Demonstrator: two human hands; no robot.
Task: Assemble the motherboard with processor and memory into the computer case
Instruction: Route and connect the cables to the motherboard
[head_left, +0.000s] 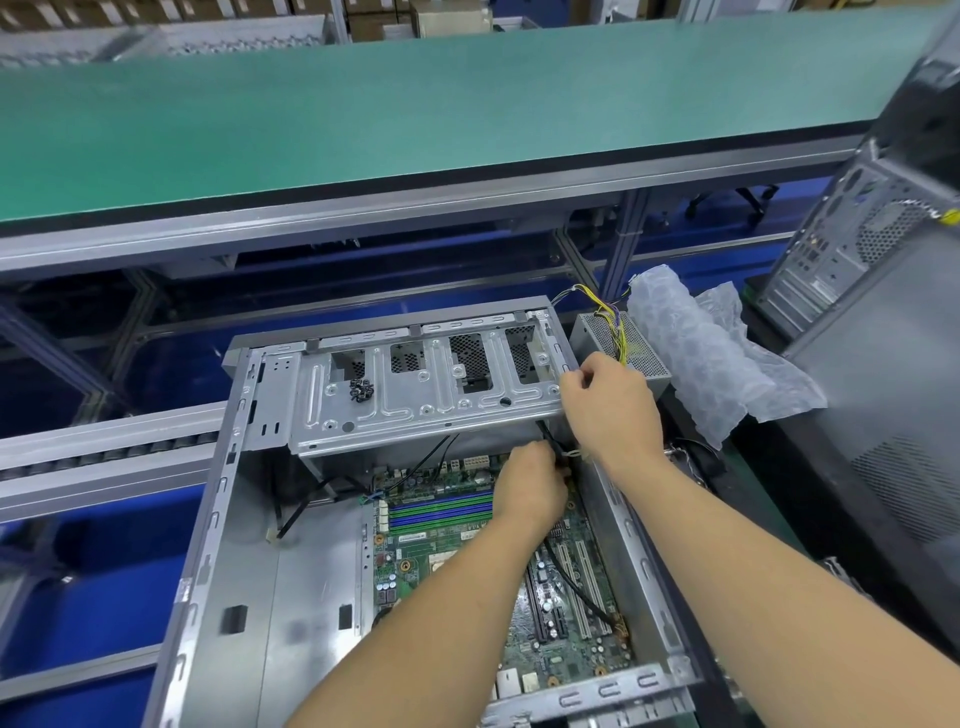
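An open grey computer case (218, 519) lies on its side in front of me. The green motherboard (452, 561) sits inside it on the right, with memory sticks (441, 512) in blue and green slots. My left hand (530, 488) is curled over the board's far right corner and pinches a thin black cable (582, 592) there. My right hand (610, 410) grips the right end of the metal drive cage (415, 395) above the board. The processor is hidden under my left forearm.
A small pile of black screws (361, 389) lies on the drive cage. A power supply (639, 348) with yellow wires stands right of the case, beside bubble wrap (711, 358). Another computer tower (878, 291) stands at right. A green conveyor (415, 114) runs behind.
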